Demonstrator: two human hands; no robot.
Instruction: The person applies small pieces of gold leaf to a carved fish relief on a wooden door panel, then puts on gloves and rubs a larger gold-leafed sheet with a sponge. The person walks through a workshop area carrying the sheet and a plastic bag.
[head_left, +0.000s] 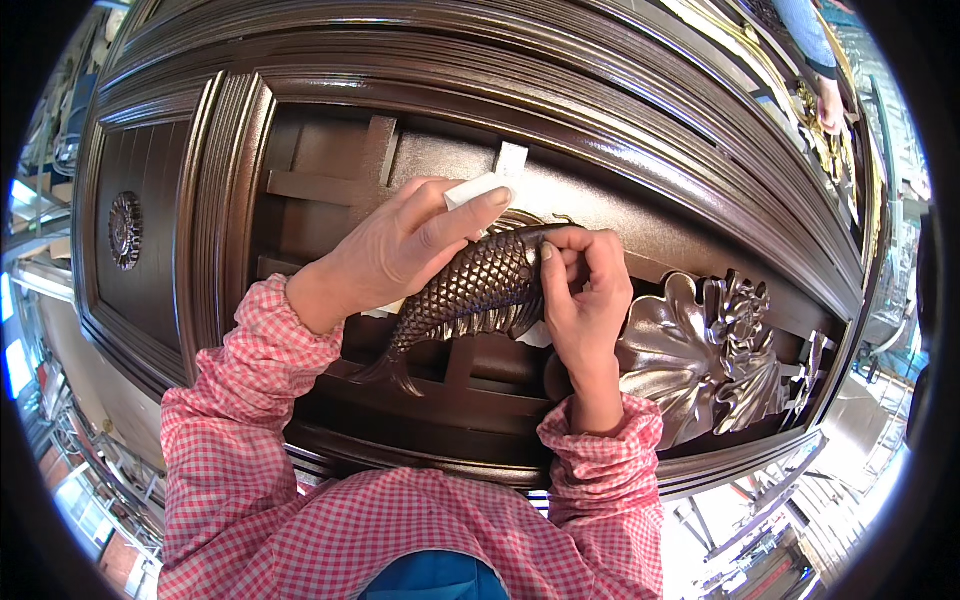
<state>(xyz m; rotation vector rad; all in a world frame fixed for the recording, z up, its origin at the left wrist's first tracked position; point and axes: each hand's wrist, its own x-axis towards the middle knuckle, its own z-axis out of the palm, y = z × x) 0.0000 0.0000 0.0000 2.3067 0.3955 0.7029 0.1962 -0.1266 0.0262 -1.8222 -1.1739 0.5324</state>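
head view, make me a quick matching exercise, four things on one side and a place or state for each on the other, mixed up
Things:
1. white block
2. fish
3. round ornament
4. flower ornament

Places and states:
A. shiny brown, to the right of the right hand
B. held between the thumb and fingers of the left hand
C. on the side panel at the far left
D. dark and scaly, tail toward the lower left, pinched at the other end

Right pairs: 1-B, 2-D, 3-C, 4-A
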